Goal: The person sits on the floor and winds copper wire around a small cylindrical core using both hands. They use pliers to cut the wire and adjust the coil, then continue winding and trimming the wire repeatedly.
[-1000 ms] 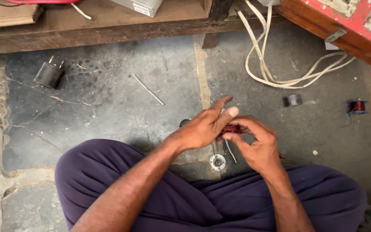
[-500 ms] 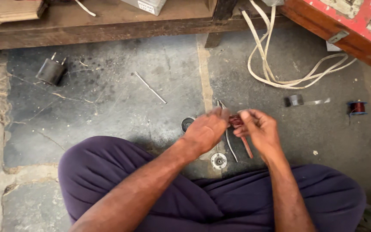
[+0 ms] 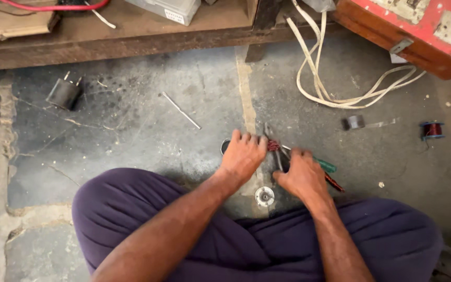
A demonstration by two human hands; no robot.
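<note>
Copper-wound coil (image 3: 273,145), small and reddish, sits low over the concrete floor (image 3: 147,130) between the two hands, just in front of the person's crossed legs in purple trousers (image 3: 225,245). Most of the coil is covered by fingers, so its full shape cannot be made out. The left hand (image 3: 242,155) lies knuckles-up with its fingers curled down beside the coil; whether the fingertips actually pinch it is hidden from above. The right hand (image 3: 303,175) is closed around the handles of a tool (image 3: 325,167), of which one green grip and one red grip poke out past the hand. Thin metal jaws or blades (image 3: 276,151) run from the right hand toward the coil, but where they meet it is too small and blurred to tell.

A dark round object (image 3: 225,146) is half hidden behind the left hand. A small metal ring-shaped part (image 3: 264,196) lies on the floor just below the hands. Farther off lie a thin metal rod (image 3: 181,110), a black plug-like part (image 3: 64,94), a looped white cable (image 3: 340,89), a grey spool (image 3: 355,122) and a red wire spool (image 3: 432,129). A red wooden box (image 3: 418,31) is cut off at the top right edge.
</note>
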